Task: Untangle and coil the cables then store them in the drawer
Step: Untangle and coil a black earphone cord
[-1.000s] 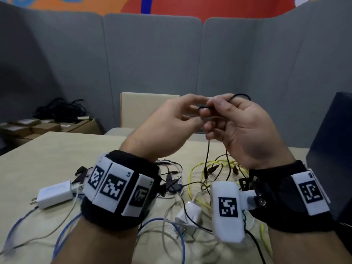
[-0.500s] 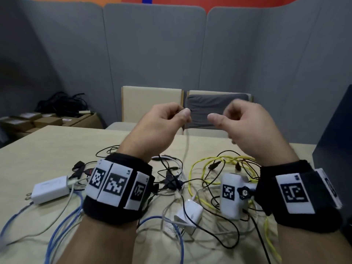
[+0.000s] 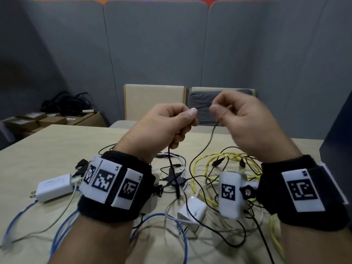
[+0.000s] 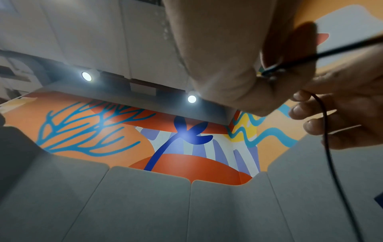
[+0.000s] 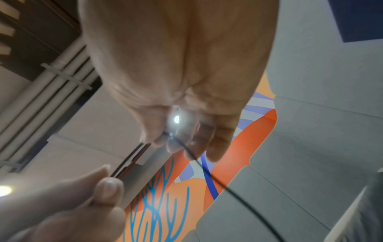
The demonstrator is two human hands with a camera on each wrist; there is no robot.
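Observation:
Both hands are raised above the table (image 3: 47, 149), a short gap between them. My left hand (image 3: 187, 114) pinches a thin black cable (image 3: 169, 155) that drops to a black multi-plug splitter (image 3: 175, 180). My right hand (image 3: 217, 109) pinches another stretch of black cable (image 3: 209, 138), which runs down into the tangle. In the right wrist view the fingertips (image 5: 176, 142) grip the cable (image 5: 238, 194). In the left wrist view the cable (image 4: 331, 49) leaves the left hand (image 4: 217, 57). A yellow cable (image 3: 209, 155) and blue cables (image 3: 182, 235) lie tangled below. No drawer is in view.
A white charger (image 3: 55, 186) lies at the left and a white adapter (image 3: 192, 210) in the middle of the tangle. A dark blue panel (image 3: 339, 140) stands at the right table edge. Two chairs (image 3: 154, 100) stand behind the table, with boxes (image 3: 38, 121) at the far left.
The hands, touching a second ago, have drawn apart sideways, each keeping its pinch on the black cable. The head view has tilted down, showing more of the tangle.

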